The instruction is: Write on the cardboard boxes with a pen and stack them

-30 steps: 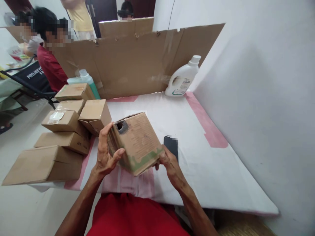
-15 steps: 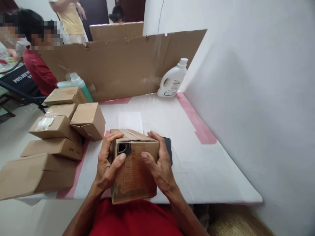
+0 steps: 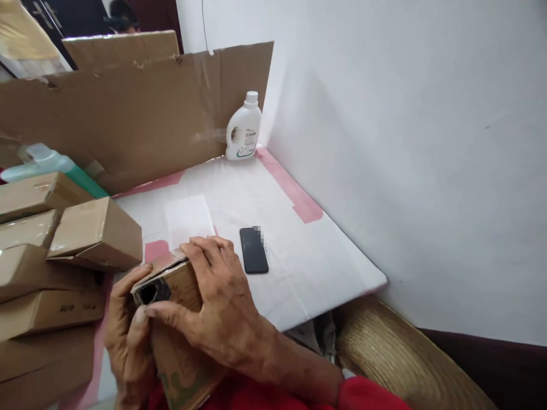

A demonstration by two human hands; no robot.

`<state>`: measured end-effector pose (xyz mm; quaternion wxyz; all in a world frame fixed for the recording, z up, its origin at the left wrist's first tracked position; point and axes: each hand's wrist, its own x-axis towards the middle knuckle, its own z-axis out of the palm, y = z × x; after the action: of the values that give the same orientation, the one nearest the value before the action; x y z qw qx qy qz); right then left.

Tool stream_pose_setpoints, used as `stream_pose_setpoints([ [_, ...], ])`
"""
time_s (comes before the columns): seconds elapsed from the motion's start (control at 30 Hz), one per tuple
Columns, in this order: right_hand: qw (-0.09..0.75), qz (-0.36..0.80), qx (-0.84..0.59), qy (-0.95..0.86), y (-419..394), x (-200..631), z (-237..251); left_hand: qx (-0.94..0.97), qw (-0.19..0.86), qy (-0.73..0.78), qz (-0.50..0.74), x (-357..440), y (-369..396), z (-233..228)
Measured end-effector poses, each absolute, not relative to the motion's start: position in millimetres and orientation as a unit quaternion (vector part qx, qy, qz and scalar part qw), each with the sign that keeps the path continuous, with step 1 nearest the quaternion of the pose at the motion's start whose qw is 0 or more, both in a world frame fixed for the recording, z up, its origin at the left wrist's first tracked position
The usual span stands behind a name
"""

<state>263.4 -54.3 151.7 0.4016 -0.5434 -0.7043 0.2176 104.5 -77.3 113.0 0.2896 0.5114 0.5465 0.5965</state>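
A worn brown cardboard box (image 3: 173,341) with a torn dark hole near its top edge and green print at the bottom stands at the table's near edge, against my red shirt. My left hand (image 3: 126,339) grips its left side. My right hand (image 3: 216,307) lies across its front and top, fingers spread over the cardboard. A black phone (image 3: 253,250) lies flat on the white table cover (image 3: 299,256) just right of my right hand.
Several closed brown cartons (image 3: 51,262) are stacked at the left. A green bottle (image 3: 51,165) stands behind them. A cardboard screen (image 3: 141,108) lines the back, with a white jug (image 3: 243,126) in the corner. A white wall (image 3: 405,142) borders the right. A straw-coloured woven thing (image 3: 397,359) sits below.
The view has swung to the right. The box has come lower and closer to my body, and my right hand has spread further across its front.
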Motion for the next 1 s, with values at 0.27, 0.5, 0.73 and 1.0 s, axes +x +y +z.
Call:
stream_pose_setpoints([
  [0.27, 0.390, 0.211, -0.572, -0.690, -54, 267, 157, 0.568, 0.265, 0.532, 0.570, 118, -83, 121],
  [0.5, 0.406, 0.192, -0.568, -0.689, -55, 258, 155, 0.582, 0.234, 0.529, 0.572, 118, -79, 126],
  [0.73, 0.552, 0.232, -0.610, -0.519, -28, 328, 101, 0.525, 0.261, 0.566, 0.580, 104, -80, 116],
  [1.0, 0.260, 0.307, -0.692, -0.599, -33, 320, 1, 0.640, 0.305, 0.480, 0.517, 108, -72, 120],
])
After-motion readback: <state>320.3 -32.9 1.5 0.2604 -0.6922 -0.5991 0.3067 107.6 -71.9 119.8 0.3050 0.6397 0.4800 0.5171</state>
